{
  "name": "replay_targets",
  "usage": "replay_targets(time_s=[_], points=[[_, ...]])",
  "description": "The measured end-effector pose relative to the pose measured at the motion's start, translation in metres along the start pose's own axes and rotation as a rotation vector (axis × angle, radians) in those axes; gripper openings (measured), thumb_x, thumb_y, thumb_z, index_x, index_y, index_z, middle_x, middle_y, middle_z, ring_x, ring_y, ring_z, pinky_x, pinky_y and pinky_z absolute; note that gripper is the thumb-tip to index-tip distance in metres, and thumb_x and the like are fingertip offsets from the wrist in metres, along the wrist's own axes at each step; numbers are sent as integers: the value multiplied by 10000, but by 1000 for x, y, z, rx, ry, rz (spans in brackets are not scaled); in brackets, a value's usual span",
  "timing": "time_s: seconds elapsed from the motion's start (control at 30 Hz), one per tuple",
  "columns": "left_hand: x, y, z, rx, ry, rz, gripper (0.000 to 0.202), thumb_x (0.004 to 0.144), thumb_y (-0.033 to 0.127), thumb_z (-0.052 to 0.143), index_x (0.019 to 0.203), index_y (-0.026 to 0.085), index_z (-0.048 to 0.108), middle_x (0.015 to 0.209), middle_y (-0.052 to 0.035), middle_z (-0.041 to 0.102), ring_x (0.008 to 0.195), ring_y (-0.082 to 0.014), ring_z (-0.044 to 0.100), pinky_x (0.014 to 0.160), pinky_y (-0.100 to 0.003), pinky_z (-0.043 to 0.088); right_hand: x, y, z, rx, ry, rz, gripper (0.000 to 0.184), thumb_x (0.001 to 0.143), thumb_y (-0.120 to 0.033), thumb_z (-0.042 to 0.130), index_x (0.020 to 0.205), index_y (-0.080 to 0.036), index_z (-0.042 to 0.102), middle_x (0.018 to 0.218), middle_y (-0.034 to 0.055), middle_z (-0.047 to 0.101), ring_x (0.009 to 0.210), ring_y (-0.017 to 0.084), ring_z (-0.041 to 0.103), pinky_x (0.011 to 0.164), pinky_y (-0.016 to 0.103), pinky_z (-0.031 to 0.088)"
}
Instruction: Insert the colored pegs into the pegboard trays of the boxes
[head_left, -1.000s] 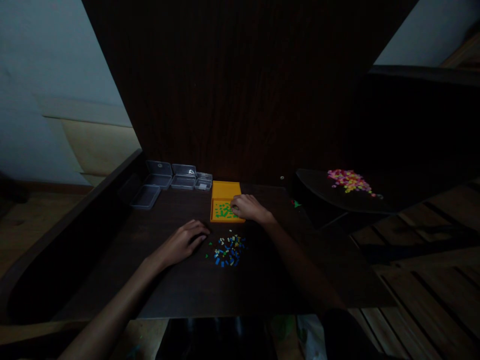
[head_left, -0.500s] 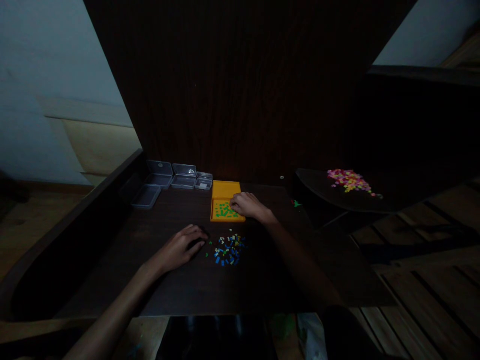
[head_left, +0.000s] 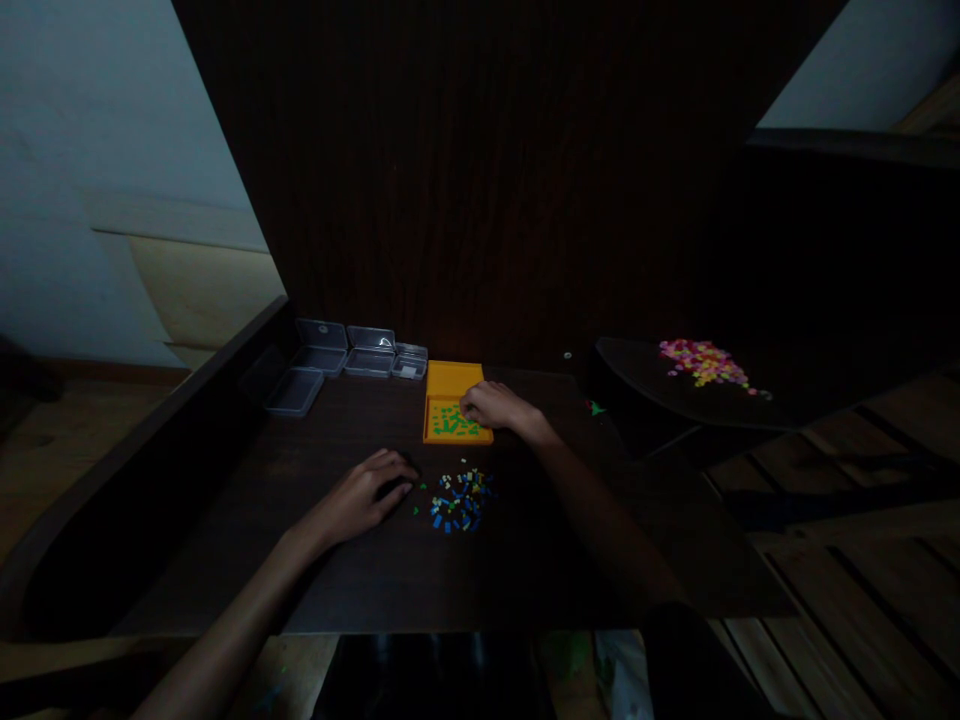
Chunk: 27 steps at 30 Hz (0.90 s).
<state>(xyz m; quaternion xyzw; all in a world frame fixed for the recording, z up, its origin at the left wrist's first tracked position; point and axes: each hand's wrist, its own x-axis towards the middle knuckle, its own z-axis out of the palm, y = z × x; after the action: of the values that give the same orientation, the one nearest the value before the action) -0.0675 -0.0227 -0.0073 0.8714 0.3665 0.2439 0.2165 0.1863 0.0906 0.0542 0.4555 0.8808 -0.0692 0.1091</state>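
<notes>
A yellow box [head_left: 455, 377] with its lid raised stands toward the back of the dark table, and small green pieces [head_left: 448, 424] lie spread in its tray. Over the tray's right side is my right hand [head_left: 495, 403], its fingers curled together and pointing down; whatever they may hold is hidden. My left hand [head_left: 373, 492] rests on the tabletop with fingers stretched out and nothing in them. Just right of it lies a loose pile of tiny blue, white and yellow building bricks [head_left: 457, 503], with a couple of green pieces [head_left: 416, 511] at its left edge.
Several clear plastic cases [head_left: 370, 361] with open lids line the back left. Pink and yellow bits [head_left: 703, 362] are heaped on a dark curved shelf [head_left: 637, 375] at the right. A raised side panel [head_left: 150, 455] bounds the table's left.
The view has shifted very slightly. My right hand stays over the yellow box and my left hand rests in the same place; nothing else visibly moved.
</notes>
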Motion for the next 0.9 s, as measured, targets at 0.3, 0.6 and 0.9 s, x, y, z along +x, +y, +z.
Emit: replay_targets(time_s=[0.3, 0.6, 0.9], points=[[0, 0, 1, -11, 8, -5, 192, 925, 235, 493, 1026, 219, 656, 1006, -49, 667, 971, -185, 618, 912, -359, 492, -1, 1, 2, -14, -12, 8, 240, 826, -135, 512, 924, -200, 721, 1020, 83, 716, 894, 184, 648, 627, 228, 369], [-1, 0, 1, -15, 10, -9, 190, 920, 230, 501, 1025, 229, 659, 1009, -44, 669, 972, -183, 622, 907, -348, 496, 3, 0, 4, -14, -15, 25, 236, 849, -176, 513, 961, -213, 716, 1060, 85, 706, 934, 198, 648, 662, 232, 397], [-1, 1, 2, -13, -17, -5, 187, 932, 240, 490, 1037, 220, 644, 1020, -51, 662, 985, -185, 613, 929, -364, 478, 2, -4, 0, -19, -20, 31, 231, 863, -202, 493, 943, -195, 710, 1031, 90, 709, 898, 188, 646, 603, 234, 357]])
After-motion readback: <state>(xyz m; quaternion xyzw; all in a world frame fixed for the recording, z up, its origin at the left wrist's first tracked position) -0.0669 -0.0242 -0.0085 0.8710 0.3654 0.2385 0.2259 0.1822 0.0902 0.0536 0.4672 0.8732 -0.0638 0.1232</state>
